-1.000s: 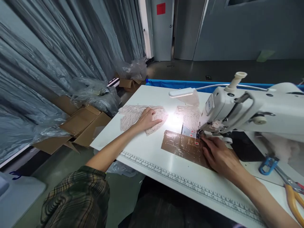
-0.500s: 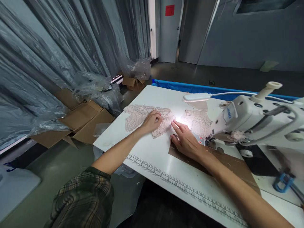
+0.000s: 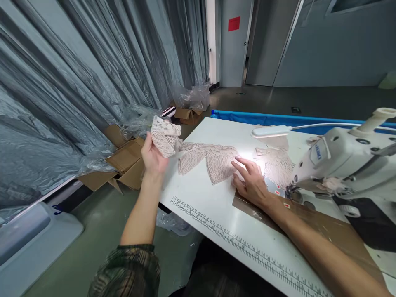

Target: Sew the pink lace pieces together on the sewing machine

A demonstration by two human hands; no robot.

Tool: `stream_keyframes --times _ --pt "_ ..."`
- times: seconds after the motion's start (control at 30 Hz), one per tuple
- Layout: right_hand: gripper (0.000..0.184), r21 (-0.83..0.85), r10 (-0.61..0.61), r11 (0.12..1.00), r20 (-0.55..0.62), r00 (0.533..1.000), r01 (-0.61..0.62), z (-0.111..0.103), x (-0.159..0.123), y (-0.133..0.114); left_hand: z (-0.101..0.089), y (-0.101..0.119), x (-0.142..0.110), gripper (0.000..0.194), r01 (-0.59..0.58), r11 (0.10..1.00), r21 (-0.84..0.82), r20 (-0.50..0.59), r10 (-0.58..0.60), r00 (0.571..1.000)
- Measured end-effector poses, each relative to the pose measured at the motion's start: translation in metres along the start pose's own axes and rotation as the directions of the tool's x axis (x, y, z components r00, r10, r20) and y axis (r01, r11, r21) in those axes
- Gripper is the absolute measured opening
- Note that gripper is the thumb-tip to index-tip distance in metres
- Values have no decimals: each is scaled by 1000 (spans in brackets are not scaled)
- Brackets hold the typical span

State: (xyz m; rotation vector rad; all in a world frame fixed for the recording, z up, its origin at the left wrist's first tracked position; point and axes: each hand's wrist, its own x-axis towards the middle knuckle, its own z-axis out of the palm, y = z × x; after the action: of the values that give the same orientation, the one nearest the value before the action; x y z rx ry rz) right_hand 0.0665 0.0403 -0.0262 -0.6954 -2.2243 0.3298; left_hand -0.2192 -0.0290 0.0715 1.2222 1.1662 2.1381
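Observation:
My left hand is raised beyond the table's left edge, closed on a bunched piece of pale lace. On the white table, a flat pinkish lace piece with pointed lobes spreads out between my hands. My right hand lies with fingers stretched, its fingertips at the right edge of that flat piece. Another lace piece lies to the right under the bright lamp, beside the needle area of the white sewing machine.
A printed ruler runs along the front of the table. The white lamp hangs low over the back. Open cardboard boxes and clear plastic stand on the floor at left, with a plastic container nearer.
My left hand has moved left off the tabletop and now holds up a bunched lace piece. The right hand stays by the flat lace. The view has shifted left.

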Motion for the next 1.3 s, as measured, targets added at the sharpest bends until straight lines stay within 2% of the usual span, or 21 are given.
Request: stream_keyframes --times 0.07,0.1,0.13,0.17,0.2,0.23,0.27,0.37,0.47,0.5,0.57,0.7,0.77,0.87,0.93,1.0,1.07,1.13,1.23,1.27,1.3 --pt "38 239 116 965 -21 993 -108 -11 1 -18 8 12 -27 47 -11 987 163 124 -9 992" --pt "41 380 181 905 68 981 -193 -17 1 -29 15 17 -43 44 -58 962 268 232 -6 973" --pt "43 507 234 804 209 949 -310 -24 0 -42 24 21 -58 42 -131 921 366 405 -31 914" --pt "46 605 238 672 370 898 -427 -30 -2 -55 34 24 -72 41 -225 873 434 590 -87 803" --pt "52 661 201 546 494 846 -515 -35 -5 -67 45 26 -86 36 -302 822 483 736 -195 648" --pt "57 679 182 455 562 807 -576 -40 -9 -78 56 27 -98 29 -375 786 491 816 -265 514" --pt "57 679 210 391 591 779 -621 -46 -15 -87 67 28 -108 28 -419 769 483 852 -302 427" --pt "56 651 333 264 631 701 -711 -65 -41 -102 93 25 -128 27 -378 856 353 929 -271 253" --pt "54 635 376 247 633 677 -732 -95 -75 -103 110 19 -136 19 -109 982 155 987 -150 54" --pt "52 626 380 265 632 676 -734 -107 -86 -102 114 17 -138 19 -22 992 122 992 -122 10" --pt "45 604 393 282 636 664 -745 -131 -107 -102 122 13 -142 22 70 991 118 992 -116 -40" --pt "42 594 491 260 597 634 -761 -164 -133 -95 135 7 -145 25 85 986 143 986 -135 -96" --pt "44 574 577 305 524 627 -760 -170 -139 -84 141 1 -140 24 94 985 148 984 -137 -114" --pt "47 497 718 435 312 623 -751 -170 -140 -57 151 -11 -123 22 104 968 227 969 -215 -119" --pt "51 440 770 514 142 623 -736 -166 -140 -35 156 -21 -108 26 101 936 338 939 -329 -101" --pt "55 368 797 556 17 603 -745 -162 -139 -15 158 -31 -94 34 86 889 450 893 -447 -54" --pt "57 280 812 568 -41 582 -774 -158 -139 0 158 -42 -84 38 40 858 512 858 -513 30" --pt "57 197 812 581 -85 577 -789 -156 -141 8 157 -54 -79 37 -81 853 515 850 -496 178" --pt "56 116 801 598 -131 584 -793 -156 -144 12 153 -71 -79 32 -409 772 486 854 -320 411" --pt "55 103 801 597 -134 584 -795 -157 -145 12 152 -76 -80 31 -518 710 476 856 -241 457" --pt "54 93 802 595 -133 582 -798 -158 -145 12 152 -80 -81 29 -611 645 460 863 -163 478"
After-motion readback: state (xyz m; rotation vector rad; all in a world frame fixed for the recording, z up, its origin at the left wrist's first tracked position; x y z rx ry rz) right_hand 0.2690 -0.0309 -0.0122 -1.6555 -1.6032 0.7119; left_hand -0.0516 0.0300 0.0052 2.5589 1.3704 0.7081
